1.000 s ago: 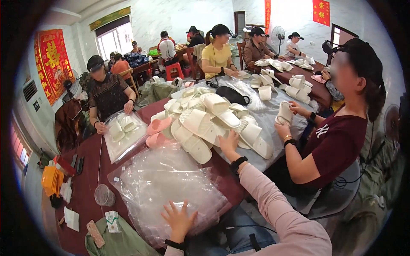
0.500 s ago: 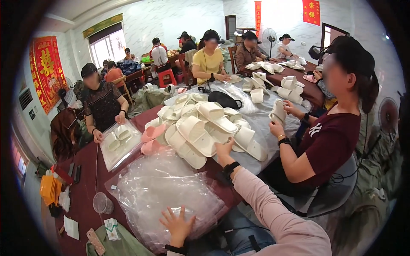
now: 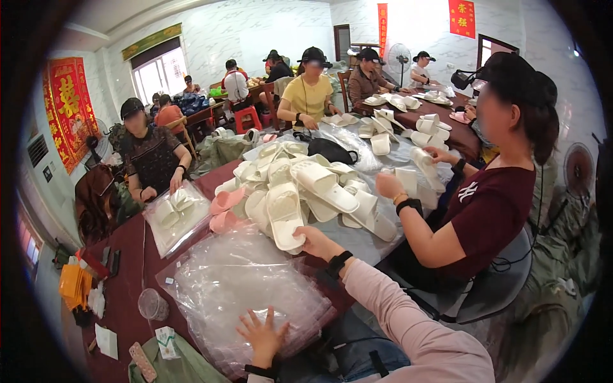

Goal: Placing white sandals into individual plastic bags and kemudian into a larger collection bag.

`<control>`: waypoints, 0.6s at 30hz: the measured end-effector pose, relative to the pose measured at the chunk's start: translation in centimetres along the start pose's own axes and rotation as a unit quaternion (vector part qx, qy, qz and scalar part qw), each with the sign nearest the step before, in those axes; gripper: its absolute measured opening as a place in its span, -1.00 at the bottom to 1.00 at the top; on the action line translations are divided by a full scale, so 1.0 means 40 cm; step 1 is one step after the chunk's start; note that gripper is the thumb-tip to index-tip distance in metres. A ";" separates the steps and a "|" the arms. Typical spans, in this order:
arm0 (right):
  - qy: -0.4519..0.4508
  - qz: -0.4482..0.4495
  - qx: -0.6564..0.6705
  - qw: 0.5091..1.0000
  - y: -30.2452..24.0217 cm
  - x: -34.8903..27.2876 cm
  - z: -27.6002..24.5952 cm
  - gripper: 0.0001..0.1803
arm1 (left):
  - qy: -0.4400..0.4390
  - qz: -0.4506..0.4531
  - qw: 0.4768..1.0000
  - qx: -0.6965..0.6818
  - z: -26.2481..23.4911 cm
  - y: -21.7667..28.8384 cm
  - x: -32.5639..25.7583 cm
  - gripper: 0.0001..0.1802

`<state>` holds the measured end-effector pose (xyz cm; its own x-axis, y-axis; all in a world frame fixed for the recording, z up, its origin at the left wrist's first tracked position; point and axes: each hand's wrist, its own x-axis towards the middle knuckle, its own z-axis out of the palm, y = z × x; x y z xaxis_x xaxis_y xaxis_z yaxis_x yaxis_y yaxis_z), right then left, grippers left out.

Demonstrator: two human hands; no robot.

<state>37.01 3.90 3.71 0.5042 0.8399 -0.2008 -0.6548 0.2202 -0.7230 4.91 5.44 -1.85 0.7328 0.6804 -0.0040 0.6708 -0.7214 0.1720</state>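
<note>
the right hand (image 3: pixel 313 241) has its fingers closed on the near end of one white slipper (image 3: pixel 286 216) at the near side of the heap (image 3: pixel 322 184), and the left hand (image 3: pixel 263 336) lies with fingers spread wide on the clear bags (image 3: pixel 223 274), gripping nothing. this looks like the picking-out step, so a lift seems to call for a firm pinch that drags no other slippers along. farther out, i count two pink slippers (image 3: pixel 226 199) beside the heap and one clear tub (image 3: pixel 153 304); the white slippers and bags overlap too much to count.
</note>
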 end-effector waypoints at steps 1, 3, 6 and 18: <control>-0.007 0.009 -0.025 1.000 -0.006 -0.013 -0.003 -0.71 | -0.003 -0.001 1.000 0.000 0.008 0.001 0.006 -0.19; -0.015 0.017 -0.051 0.998 -0.016 -0.035 -0.010 -0.69 | -0.021 -0.002 1.000 0.004 0.014 0.008 0.011 -0.20; -0.060 -0.022 -0.124 0.990 -0.025 -0.089 -0.014 -0.48 | -0.035 -0.008 0.999 -0.001 0.003 0.017 -0.002 -0.21; -0.203 0.228 -0.199 0.931 0.067 -0.349 -0.015 -0.37 | 0.049 -0.003 0.998 -0.027 0.040 0.003 0.013 -0.20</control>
<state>28.54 -7.55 4.16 -0.0836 0.9370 -0.3392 -0.4466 -0.3395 -0.8278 5.57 5.52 -3.42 0.7130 0.6954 0.0900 0.6658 -0.7116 0.2242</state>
